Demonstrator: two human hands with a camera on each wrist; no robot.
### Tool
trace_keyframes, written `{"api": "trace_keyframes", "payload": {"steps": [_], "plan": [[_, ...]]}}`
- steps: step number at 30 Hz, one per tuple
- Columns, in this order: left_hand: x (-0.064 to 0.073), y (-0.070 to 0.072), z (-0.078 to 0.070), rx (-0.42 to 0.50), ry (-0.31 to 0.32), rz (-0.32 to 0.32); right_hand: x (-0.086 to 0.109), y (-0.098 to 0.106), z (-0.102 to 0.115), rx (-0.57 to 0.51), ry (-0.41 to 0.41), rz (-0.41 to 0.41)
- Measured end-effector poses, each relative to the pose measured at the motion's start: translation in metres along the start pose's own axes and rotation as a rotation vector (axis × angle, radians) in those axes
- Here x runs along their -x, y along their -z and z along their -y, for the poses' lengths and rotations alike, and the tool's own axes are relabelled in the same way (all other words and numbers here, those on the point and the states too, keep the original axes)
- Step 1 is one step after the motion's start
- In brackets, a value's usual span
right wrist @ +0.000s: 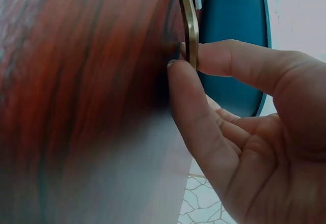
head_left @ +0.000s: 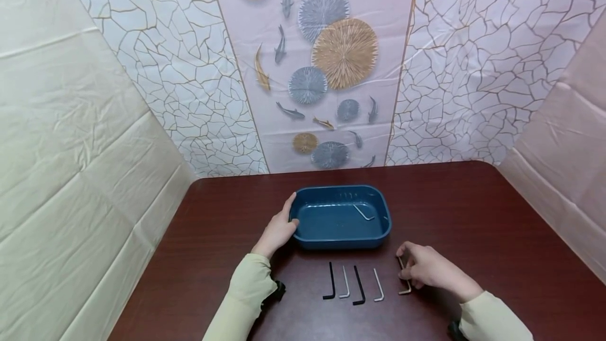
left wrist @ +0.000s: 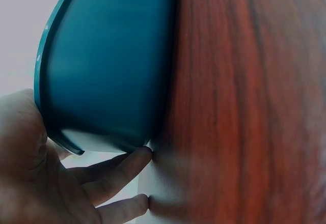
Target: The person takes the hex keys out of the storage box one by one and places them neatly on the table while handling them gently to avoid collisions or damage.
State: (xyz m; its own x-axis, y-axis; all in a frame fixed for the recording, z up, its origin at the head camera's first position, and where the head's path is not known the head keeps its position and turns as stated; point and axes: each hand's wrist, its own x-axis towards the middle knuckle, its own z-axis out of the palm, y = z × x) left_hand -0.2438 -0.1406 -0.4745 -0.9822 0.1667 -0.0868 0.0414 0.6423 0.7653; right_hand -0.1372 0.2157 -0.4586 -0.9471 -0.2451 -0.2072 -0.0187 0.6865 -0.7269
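My left hand (head_left: 275, 231) holds the left end of a blue tray (head_left: 326, 226), its thumb over the rim. In the left wrist view, fingers (left wrist: 119, 178) lie against and below the tray's outer wall. A silver hex key (head_left: 363, 213) lies inside the tray towards the right. My right hand (head_left: 433, 267) pinches a brass-coloured hex key (right wrist: 190, 23) between thumb and forefinger, close to the table top. Left of that hand lie a black hex key (head_left: 332, 280), a silver one (head_left: 346, 282), another black one (head_left: 360, 286) and another silver one (head_left: 378, 284), roughly in a row.
The dark red-brown wooden table (head_left: 227, 209) carries everything. Behind it hangs a patterned cloth (head_left: 326, 120), and pale draped walls (head_left: 94, 172) stand at both sides. The tray is near the table's back, with the row of hex keys before it.
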Motion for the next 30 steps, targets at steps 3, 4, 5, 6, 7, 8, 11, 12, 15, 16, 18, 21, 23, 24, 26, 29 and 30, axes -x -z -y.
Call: {"api": "trace_keyframes", "payload": {"steps": [3,4,5,6,7,8,11,12,15,16,18,21,23,24,26,29,30], "plan": [[0.0001,0.0003,0.0,-0.002,0.006,0.004,-0.0008,-0.0011,0.0007,0.011,-0.004,0.003],[0.0,0.0003,0.0,-0.002,0.005,0.003,-0.001,-0.0014,0.0009,0.016,-0.001,0.003],[-0.0002,0.0005,-0.0002,0.0,0.005,0.005,-0.0011,-0.0016,0.0012,0.024,0.003,0.002],[-0.0006,0.0005,-0.0001,0.001,0.005,0.005,-0.0013,-0.0017,0.0015,0.03,0.01,0.002],[-0.0008,0.0008,-0.0004,0.003,0.004,0.005,-0.0014,-0.0018,0.0018,0.035,0.019,0.002],[-0.0011,0.0011,-0.0005,0.007,0.001,0.003,-0.0015,-0.002,0.002,0.041,0.027,0.001],[-0.0012,0.0016,-0.0008,0.012,-0.003,0.0,-0.002,-0.0026,0.0024,0.053,0.049,0.003],[-0.0012,0.0015,-0.0005,0.012,-0.007,-0.001,-0.0021,-0.003,0.0024,0.053,0.055,0.006],[-0.0004,0.001,0.0001,0.006,-0.003,0.006,-0.0022,-0.0047,0.0021,0.052,0.072,0.01],[-0.0003,0.0009,0.0002,0.004,-0.002,0.009,-0.0022,-0.0053,0.0021,0.051,0.076,0.011],[-0.0003,0.0006,0.0005,0.005,-0.004,0.008,-0.0022,-0.0063,0.0019,0.049,0.082,0.009],[-0.0002,0.0008,0.0008,0.006,-0.007,0.008,-0.0025,-0.0075,0.0017,0.041,0.084,0.009],[-0.0001,0.0011,0.0009,0.004,-0.012,0.007,-0.0029,-0.0079,0.0014,0.034,0.082,0.007],[0.0001,0.0013,0.0007,0.001,-0.013,0.008,-0.003,-0.0082,0.0014,0.03,0.081,0.009],[0.0001,0.0015,0.0002,-0.001,-0.011,0.009,-0.0032,-0.0083,0.001,0.024,0.082,0.013],[0.0,0.0017,-0.0009,-0.001,-0.005,0.011,-0.0034,-0.0084,0.001,0.02,0.083,0.018],[0.0001,0.0018,-0.001,0.003,-0.003,0.014,-0.0034,-0.0084,0.0011,0.021,0.082,0.019]]}}
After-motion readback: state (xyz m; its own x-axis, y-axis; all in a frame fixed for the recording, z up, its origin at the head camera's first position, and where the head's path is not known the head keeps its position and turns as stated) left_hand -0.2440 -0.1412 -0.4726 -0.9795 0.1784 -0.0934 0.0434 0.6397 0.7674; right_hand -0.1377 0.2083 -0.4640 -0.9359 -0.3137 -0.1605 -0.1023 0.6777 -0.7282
